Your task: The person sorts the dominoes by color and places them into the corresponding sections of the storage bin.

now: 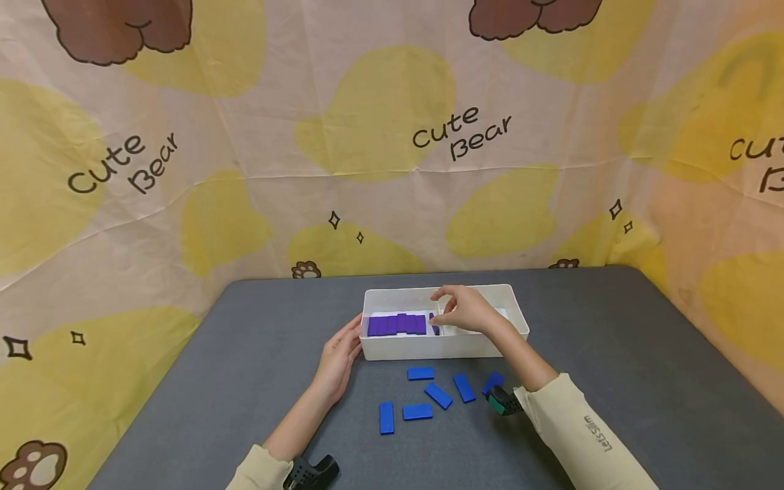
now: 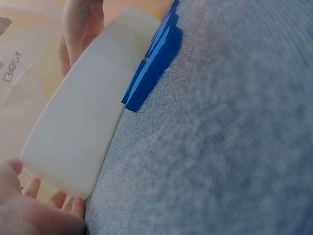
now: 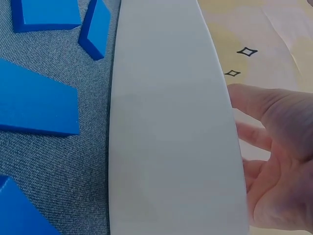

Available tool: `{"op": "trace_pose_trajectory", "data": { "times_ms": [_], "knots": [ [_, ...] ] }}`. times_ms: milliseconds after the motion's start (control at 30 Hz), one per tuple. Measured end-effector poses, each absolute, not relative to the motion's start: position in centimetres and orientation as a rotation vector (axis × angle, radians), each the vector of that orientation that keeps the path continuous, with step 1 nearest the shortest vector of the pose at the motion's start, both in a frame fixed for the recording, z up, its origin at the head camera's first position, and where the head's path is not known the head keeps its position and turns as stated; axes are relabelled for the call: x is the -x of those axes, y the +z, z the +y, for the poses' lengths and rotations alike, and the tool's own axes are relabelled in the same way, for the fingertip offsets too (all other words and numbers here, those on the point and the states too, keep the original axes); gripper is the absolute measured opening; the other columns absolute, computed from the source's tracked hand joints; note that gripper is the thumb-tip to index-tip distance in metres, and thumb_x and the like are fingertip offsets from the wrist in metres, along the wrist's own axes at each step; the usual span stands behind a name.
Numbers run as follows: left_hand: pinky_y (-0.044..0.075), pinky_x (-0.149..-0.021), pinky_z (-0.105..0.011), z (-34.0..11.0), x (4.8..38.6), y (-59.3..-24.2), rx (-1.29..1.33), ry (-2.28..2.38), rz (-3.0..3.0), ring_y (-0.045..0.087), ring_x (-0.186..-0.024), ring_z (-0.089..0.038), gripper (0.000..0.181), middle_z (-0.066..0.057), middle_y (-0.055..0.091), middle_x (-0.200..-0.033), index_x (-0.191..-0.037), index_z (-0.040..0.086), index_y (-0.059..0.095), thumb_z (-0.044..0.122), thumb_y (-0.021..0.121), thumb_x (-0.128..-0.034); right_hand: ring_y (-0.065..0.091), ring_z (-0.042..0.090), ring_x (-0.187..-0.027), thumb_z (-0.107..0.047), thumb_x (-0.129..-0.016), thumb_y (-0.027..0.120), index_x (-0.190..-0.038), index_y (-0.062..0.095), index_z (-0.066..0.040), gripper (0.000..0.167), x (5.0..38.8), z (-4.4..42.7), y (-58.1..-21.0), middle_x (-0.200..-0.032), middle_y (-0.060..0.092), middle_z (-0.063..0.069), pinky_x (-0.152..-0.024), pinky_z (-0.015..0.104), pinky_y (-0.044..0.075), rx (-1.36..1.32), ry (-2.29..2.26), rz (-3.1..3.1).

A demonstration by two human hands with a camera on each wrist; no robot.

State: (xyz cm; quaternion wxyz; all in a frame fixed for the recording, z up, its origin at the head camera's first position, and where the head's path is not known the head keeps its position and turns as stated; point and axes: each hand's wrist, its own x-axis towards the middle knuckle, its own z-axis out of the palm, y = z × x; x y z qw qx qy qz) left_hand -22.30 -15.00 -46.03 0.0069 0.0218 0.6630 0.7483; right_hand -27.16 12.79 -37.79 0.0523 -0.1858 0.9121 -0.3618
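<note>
At the thumb tip of the right hand (image 1: 470, 310), one purple block (image 1: 435, 329), standing narrow side to view, inside the white box (image 1: 429, 349). Right hand: thumb and forefinger apart in a curve, other fingertips hidden; whether they pinch the block I cannot tell from my feeds. Left of that hand, in the same box: a row of purple blocks (image 1: 397, 325), side by side, tops slightly uneven. Left hand (image 1: 339, 359): fingers extended, touching the box's left end wall, which I confirm on the left wrist view.

Nearer me than both hands, between the forearms: six blue blocks (image 1: 418, 412), scattered flat at various angles. The rightmost sits under the right forearm, partly covered by a dark wrist device (image 1: 504, 400). On the left wrist, a similar black device (image 1: 311, 473). Both arms: cream sleeves (image 1: 591, 435), lettering on the right. Beneath everything: one grey table (image 1: 612, 354). Beyond the hands: one hanging cloth (image 1: 380, 204), yellow patches, printed "Cute Bear".
</note>
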Motion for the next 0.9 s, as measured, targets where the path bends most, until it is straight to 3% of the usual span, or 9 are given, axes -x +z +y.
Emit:
{"op": "trace_pose_trajectory", "data": {
  "times_ms": [500,667,900],
  "knots": [
    [0.028,-0.126,-0.055,-14.9,22.2,-45.9,-0.074,2.36,2.055,0.036,-0.155,-0.036,0.053,-0.021,0.039,-0.166,-0.158,-0.004,0.042,0.019,0.05,-0.1108,0.068,0.029,-0.083,-0.019,-0.097,0.075,-0.125,0.071,0.002,0.035,26.8,11.7,-36.0,-0.101,0.073,0.019,-0.07,0.036,0.056,0.482,-1.204,2.799],
    [0.028,-0.127,-0.055,-14.9,22.2,-45.9,-0.084,2.36,2.056,0.036,-0.155,-0.036,0.053,-0.022,0.039,-0.166,-0.158,-0.006,0.041,0.017,0.049,-0.1111,0.072,0.042,-0.103,-0.022,-0.101,0.071,-0.136,0.063,0.004,0.044,26.3,10.9,-35.3,-0.121,0.07,0.027,-0.085,0.045,0.063,0.4,-1.37,2.65],
    [0.028,-0.127,-0.054,-14.9,22.3,-45.9,-0.059,2.367,2.037,0.036,-0.155,-0.034,0.05,-0.019,0.039,-0.167,-0.158,-0.004,0.042,0.014,0.046,-0.1116,0.063,0.045,-0.126,-0.027,-0.101,0.071,-0.153,0.046,0.0,0.063,25.8,9.5,-35.3,-0.142,0.06,0.03,-0.104,0.056,0.054,0.303,-1.462,2.498]
  ]
}}
